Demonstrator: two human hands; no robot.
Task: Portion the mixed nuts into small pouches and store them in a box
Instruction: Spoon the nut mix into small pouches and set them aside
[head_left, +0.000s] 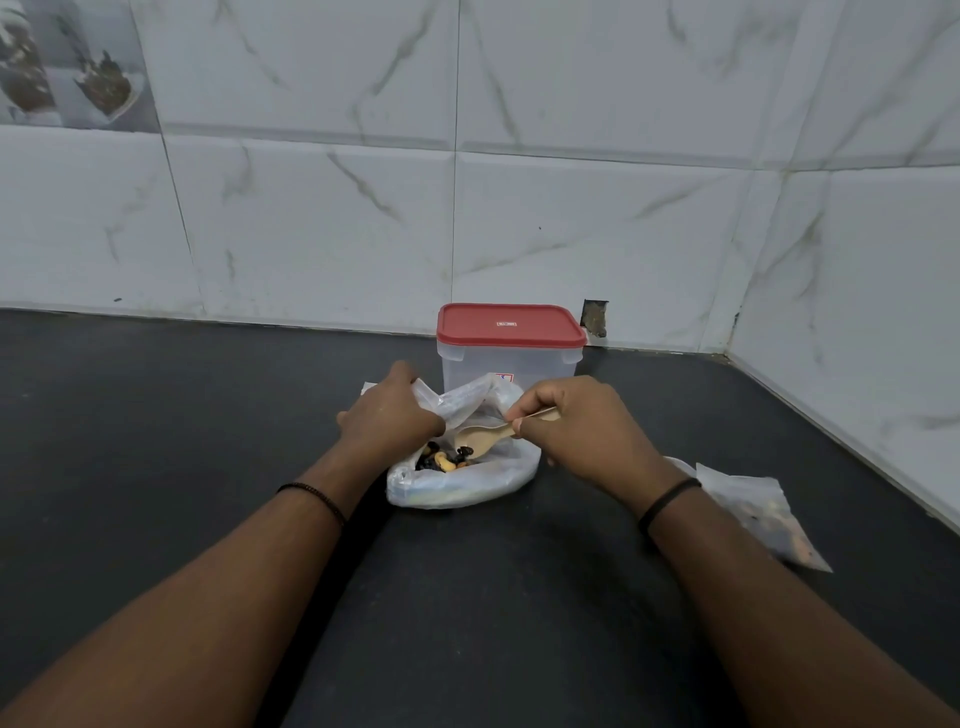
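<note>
One pouch (763, 514) lies filled; right hand (576, 426) pinches spoon (480, 436) in bag (462, 483), left hand (387, 415) grips its rim, box (511, 345) lidded.

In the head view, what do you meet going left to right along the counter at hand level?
Left hand gripping the bag's edge → plastic bag of mixed nuts → wooden spoon → right hand pinching the spoon's handle → filled small pouch. The red-lidded box stands behind the bag, so I leave it out.
</note>
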